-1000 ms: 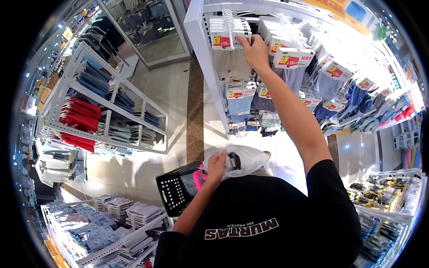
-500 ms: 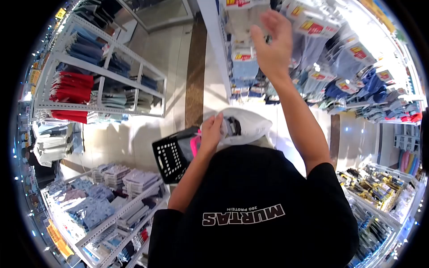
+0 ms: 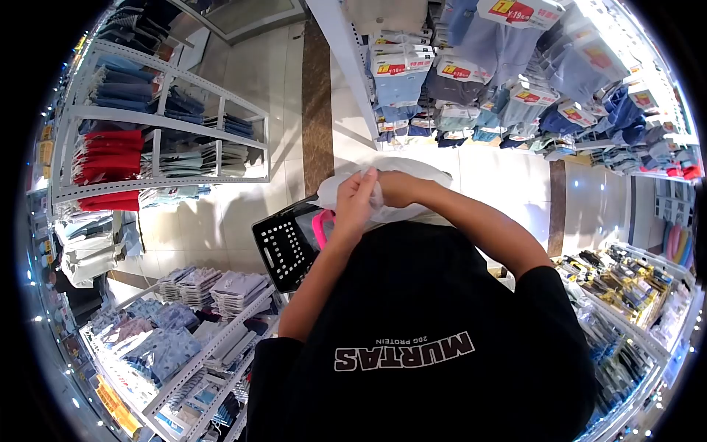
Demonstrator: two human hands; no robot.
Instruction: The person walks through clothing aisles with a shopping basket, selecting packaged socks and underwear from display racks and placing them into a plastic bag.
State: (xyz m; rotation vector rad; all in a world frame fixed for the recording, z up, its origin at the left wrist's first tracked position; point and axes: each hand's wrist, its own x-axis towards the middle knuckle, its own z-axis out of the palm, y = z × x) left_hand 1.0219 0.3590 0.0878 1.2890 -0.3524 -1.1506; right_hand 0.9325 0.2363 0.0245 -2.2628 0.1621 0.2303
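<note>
My left hand [image 3: 356,200] is closed on the rim of a white plastic bag [image 3: 427,171] in front of my chest. Right beside it, my right hand [image 3: 398,188] is at the bag's opening, partly inside or behind the plastic; its fingers are hidden. A black perforated basket [image 3: 278,249] with a pink handle [image 3: 320,227] hangs by my left forearm. What lies inside the bag cannot be seen.
Ahead on the right is a rack of hanging clothes [image 3: 508,51] with price cards. A white shelf frame [image 3: 169,114] with folded red and blue clothes stands left. Bins of packed goods [image 3: 626,287] and folded clothes [image 3: 158,346] flank me.
My right hand has left the hanging clothes and come down to the bag beside my left hand. The view has tilted downward, and the racks sit higher in it.
</note>
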